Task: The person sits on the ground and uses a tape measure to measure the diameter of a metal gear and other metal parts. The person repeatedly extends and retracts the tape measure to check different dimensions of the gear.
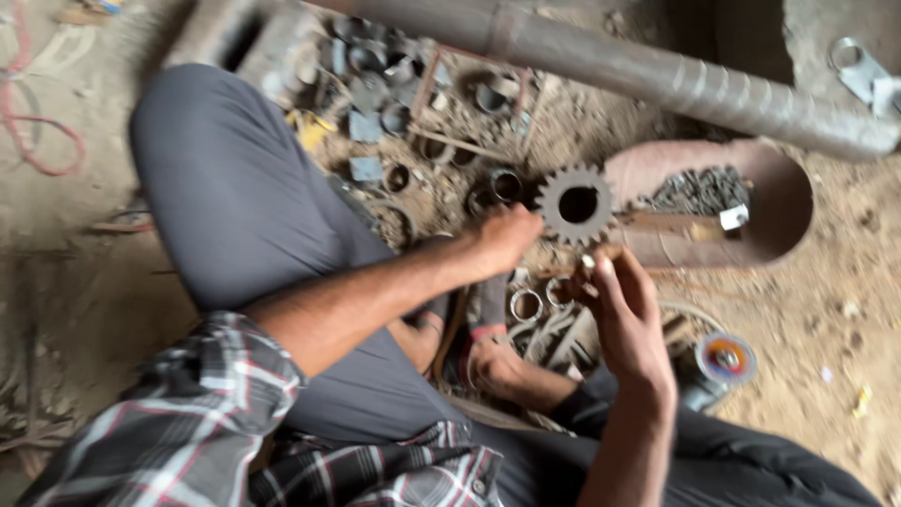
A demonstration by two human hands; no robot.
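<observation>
Sitting on the dirt floor [826,310], legs folded. My left hand [502,237] has its fingers closed on the toothed edge of a rusty sprocket gear [575,205], held upright just above the scrap pile, bore facing me. My right hand [627,314] sits just below it, fingertips pinched on something small and pale; motion blur hides what it is.

My judgement: keep the sprocket steady by the rim, fingers clear of the bore, and bring the right hand up square to it rather than at an angle.

Containers: a rounded reddish metal trough [784,202] lies just beside the sprocket, holding a heap of small dark metal bits. A shallow tray [436,70] beyond my knee holds short pipe sections and rings. Loose steel rings [526,304] lie on the floor below my hands. A grinding disc [725,358] rests to the right, a long pipe [657,75] runs across above.
</observation>
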